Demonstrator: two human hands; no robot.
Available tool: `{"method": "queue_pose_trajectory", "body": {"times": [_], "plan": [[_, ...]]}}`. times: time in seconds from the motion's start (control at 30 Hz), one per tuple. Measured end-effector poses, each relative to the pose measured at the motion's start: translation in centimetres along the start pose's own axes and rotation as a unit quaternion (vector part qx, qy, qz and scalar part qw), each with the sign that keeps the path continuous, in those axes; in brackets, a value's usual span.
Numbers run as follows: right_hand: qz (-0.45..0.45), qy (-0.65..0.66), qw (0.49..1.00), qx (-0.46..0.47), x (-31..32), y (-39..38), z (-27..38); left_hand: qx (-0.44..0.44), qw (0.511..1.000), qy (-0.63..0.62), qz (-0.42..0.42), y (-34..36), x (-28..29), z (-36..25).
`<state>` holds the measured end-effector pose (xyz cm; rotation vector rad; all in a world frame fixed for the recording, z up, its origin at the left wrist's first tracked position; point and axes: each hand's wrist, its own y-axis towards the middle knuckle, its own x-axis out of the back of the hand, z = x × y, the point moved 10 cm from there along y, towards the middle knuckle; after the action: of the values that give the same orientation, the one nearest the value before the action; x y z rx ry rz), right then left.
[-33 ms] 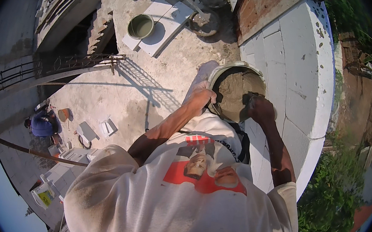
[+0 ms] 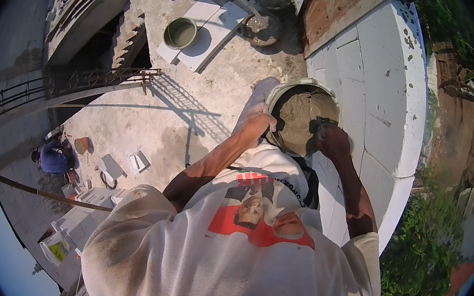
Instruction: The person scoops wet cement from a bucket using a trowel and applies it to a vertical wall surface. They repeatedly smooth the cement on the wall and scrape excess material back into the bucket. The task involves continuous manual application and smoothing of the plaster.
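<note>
The left hand (image 2: 259, 126) pinches a round, pale bucket's (image 2: 273, 98) rim; over its wet grey mortar (image 2: 300, 120), the right hand's (image 2: 334, 142) fingers curl, their hold unclear.

An open-air building site (sunlit, with hard shadows): a mortar-filled bucket (image 2: 307, 82) beside an unplastered wall of pale blocks (image 2: 365, 80) at two o'clock, a steel reinforcement lattice (image 2: 53, 85) at nine, bare concrete floor (image 2: 221, 83) at eleven.

Free room above the bucket (image 2: 326, 90), white block wall (image 2: 377, 105) close right
</note>
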<state>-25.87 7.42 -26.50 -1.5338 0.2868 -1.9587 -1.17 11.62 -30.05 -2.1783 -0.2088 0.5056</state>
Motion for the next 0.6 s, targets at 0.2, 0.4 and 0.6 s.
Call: {"method": "queue_pose_trajectory", "body": {"times": [0.2, 0.4, 0.6], "plan": [[0.015, 0.092, 0.996, 0.002, -3.2, 0.0, 0.9, 0.001, 1.0, 0.022, -0.009, -0.2, -0.3, -0.7], [-0.065, 0.221, 0.973, -0.027, -0.7, -2.4, 2.5, 0.01, 1.0, 0.012, -0.012, 0.4, 0.2, -0.9], [-0.058, 0.274, 0.96, 0.0, -1.5, -2.5, 1.6, 0.023, 0.998, -0.057, 0.021, 0.2, -0.6, -1.4]]}}
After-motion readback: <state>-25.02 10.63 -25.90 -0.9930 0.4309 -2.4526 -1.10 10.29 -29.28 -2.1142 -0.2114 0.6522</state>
